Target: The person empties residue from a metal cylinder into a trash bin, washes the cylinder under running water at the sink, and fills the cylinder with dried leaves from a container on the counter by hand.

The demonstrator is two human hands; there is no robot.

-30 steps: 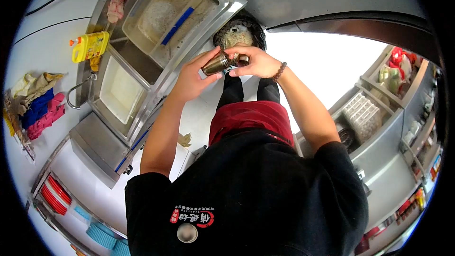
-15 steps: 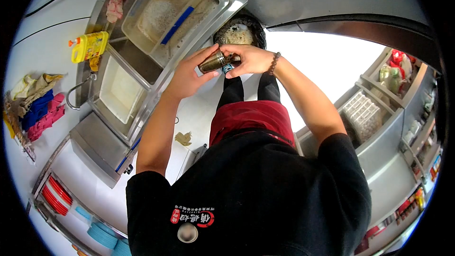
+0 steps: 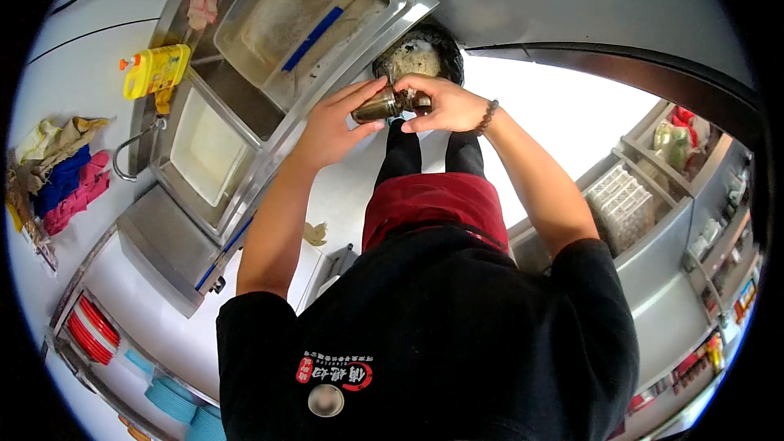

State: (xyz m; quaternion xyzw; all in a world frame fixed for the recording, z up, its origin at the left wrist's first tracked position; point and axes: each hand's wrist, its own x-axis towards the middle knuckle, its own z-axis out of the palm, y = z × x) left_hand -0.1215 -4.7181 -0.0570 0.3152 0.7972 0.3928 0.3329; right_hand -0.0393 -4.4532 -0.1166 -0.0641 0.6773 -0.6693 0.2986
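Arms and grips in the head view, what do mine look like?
Your left arm and right arm come out of short black sleeves and are uncovered below them. The left grip and right grip are ungloved hands. A dark bracelet of round beads circles the right wrist; nothing shows on the left wrist.

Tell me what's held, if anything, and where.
A shiny cylindrical container, held by its body in the left hand. The right hand is at its other end; grip there unclear.
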